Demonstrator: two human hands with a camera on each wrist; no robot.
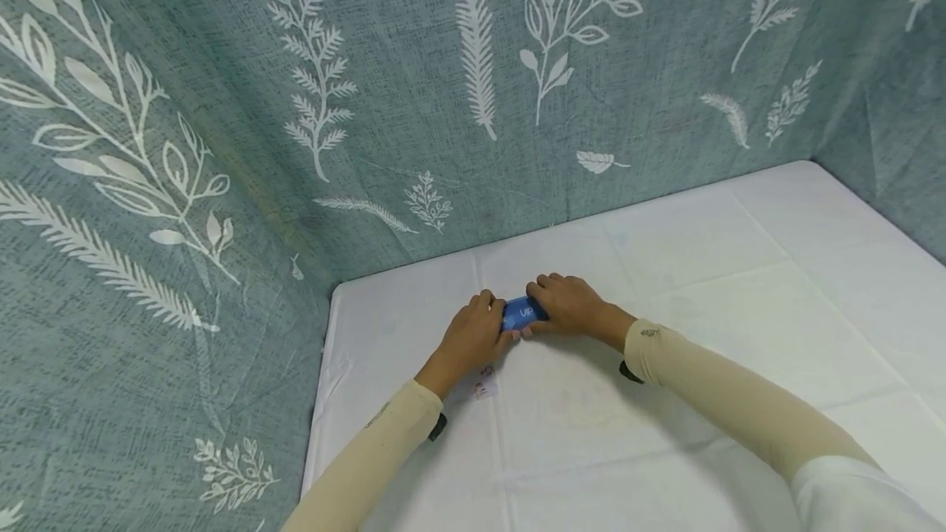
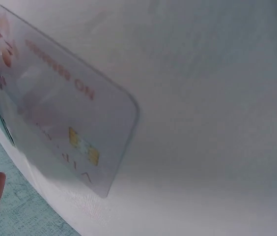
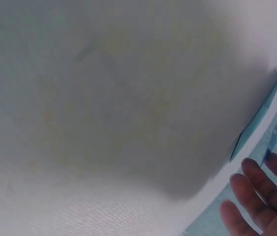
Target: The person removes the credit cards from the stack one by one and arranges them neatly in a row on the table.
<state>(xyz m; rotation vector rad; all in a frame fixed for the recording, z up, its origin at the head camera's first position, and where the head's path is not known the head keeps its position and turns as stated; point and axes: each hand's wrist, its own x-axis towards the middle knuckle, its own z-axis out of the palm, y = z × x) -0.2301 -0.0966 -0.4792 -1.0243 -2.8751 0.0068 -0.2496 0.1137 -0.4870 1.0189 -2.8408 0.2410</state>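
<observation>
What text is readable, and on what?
"VIP": blue card.
"ON", or "NO" if upside down: pale card; the row's other characters and the lettering by its gold chip are too blurred.
Marks on left sleeve and right sleeve: too small to read.

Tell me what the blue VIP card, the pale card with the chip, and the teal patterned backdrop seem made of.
Blue VIP card: likely plastic, from its printed face and card shape; gloss is unclear.
Pale card: probably smooth, translucent plastic; its body looks milky, its corners rounded.
Teal backdrop: apparently matte woven fabric, showing soft folds and a thread-like texture.
</observation>
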